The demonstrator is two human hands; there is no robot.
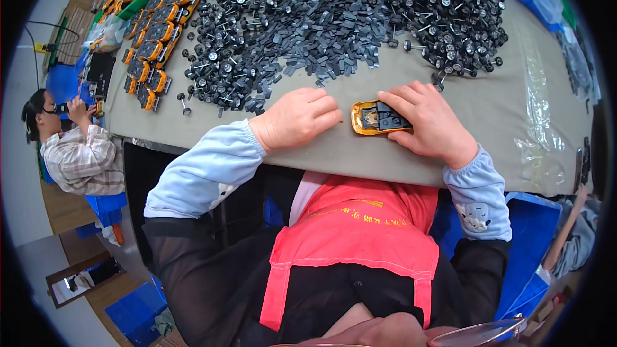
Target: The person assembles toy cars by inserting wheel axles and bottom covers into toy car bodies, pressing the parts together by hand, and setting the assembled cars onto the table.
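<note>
A yellow-orange toy car body lies upside down on the grey-covered table, its black underside and a bare section showing. My right hand holds it at its right end, thumb on the near side and fingers on the far side. Left of the car, a small gap away, my left hand is closed, thumb and forefinger pinched together toward the car. Whatever those fingertips may hold is too small or hidden to make out.
Beyond my hands spreads a heap of small dark flat pieces, flanked by black wheels on metal axles at left and right. Rows of orange toy cars line the left. A blue bin stands right; a co-worker sits left.
</note>
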